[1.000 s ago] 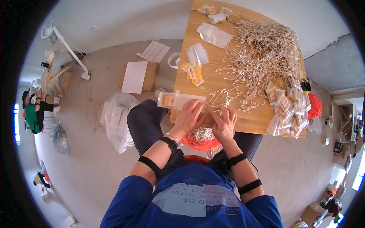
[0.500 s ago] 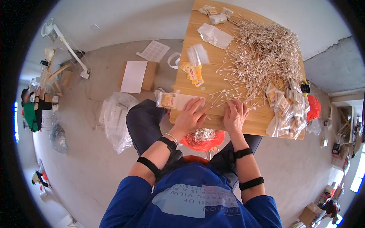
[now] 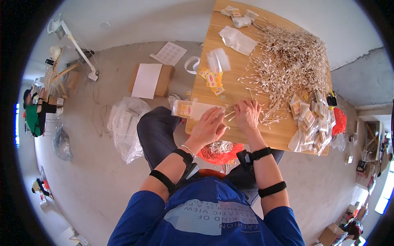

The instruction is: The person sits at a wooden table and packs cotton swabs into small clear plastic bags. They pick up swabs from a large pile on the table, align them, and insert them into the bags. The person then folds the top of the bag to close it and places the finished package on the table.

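A wooden table (image 3: 213,43) bears a heap of cotton swabs (image 3: 289,61) and filled packets (image 3: 308,123).

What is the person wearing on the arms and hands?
Both hands, left hand and right hand, are bare. Blue sleeves end above the elbows. Each forearm has two black straps, the wrist ones carrying small black devices. The left wrist also has a thin bracelet.

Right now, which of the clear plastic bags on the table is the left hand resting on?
The left hand rests on the flat clear bag at the table's near-left edge, overhanging it. The other clear bags lie farther up the table, untouched.
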Motion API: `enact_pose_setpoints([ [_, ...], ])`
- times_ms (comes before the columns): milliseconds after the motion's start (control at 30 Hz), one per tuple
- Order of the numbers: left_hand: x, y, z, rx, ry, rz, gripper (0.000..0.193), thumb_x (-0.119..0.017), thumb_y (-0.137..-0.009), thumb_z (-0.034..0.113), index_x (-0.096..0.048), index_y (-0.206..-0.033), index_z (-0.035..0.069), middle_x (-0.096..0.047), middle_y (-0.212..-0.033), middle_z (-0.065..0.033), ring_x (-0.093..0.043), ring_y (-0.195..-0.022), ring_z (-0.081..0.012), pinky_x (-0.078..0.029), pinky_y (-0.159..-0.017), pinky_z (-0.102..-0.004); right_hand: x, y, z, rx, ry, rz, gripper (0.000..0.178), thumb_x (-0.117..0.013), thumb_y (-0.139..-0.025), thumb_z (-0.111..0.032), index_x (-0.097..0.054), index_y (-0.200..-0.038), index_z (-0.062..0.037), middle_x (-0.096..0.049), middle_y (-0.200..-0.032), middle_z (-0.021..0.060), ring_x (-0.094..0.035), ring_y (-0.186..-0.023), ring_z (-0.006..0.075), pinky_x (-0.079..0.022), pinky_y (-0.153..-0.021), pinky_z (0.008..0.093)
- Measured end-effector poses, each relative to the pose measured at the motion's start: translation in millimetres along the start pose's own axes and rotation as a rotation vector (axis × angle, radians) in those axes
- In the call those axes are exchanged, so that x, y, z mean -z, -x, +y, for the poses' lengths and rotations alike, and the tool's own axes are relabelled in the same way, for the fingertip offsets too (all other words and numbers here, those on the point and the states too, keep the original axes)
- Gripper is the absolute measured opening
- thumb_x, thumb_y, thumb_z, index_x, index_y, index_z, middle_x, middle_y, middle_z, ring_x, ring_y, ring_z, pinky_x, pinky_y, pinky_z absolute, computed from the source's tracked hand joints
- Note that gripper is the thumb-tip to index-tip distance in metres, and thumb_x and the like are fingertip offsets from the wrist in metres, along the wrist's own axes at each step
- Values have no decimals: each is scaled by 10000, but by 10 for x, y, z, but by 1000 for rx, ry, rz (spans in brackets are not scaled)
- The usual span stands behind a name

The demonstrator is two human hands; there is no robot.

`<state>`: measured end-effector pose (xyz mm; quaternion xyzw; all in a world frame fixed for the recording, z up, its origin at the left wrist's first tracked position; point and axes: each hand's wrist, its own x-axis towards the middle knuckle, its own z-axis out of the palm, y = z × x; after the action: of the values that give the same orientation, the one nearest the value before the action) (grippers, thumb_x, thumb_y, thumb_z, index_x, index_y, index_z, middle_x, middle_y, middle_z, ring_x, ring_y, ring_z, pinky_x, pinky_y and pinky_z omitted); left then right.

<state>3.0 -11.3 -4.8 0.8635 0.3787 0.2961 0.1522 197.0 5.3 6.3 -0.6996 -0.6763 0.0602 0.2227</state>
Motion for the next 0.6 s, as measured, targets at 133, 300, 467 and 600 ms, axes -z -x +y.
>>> enact_pose_setpoints([
  [133,-8,12,-12,20,-1,-27,557,-746,-765,212,-546,-1249,24,-507,-1345,-143,-461,-1281,-339,-408,-1073,-441,56,-34,-74,-38,8,-67,121,-691,-787,-155,-670,-898,-111,-623,-958,71,-520,-1030,318,-385,-936,467],
  [300,-19,7,-16,50,28,-36,593,-748,-766,229,-521,-1277,29,-508,-1344,-142,-449,-1288,-347,-387,-1092,-440,145,-33,-32,-60,-181,80,114,-668,-808,-116,-624,-910,-90,-605,-920,102,-519,-975,328,-394,-876,475],
  [467,1,-5,14,83,25,8,604,-753,-764,240,-513,-1280,38,-499,-1344,-144,-434,-1294,-359,-359,-1113,-456,156,218,141,-82,-324,278,110,-639,-837,-106,-608,-941,-87,-596,-890,104,-519,-916,336,-402,-820,480],
  [600,-12,24,-4,90,18,2,584,-753,-761,238,-526,-1264,46,-498,-1334,-146,-431,-1292,-360,-359,-1112,-463,244,686,58,10,-216,100,89,-646,-824,-119,-624,-908,-98,-594,-893,90,-520,-915,333,-406,-804,458],
])
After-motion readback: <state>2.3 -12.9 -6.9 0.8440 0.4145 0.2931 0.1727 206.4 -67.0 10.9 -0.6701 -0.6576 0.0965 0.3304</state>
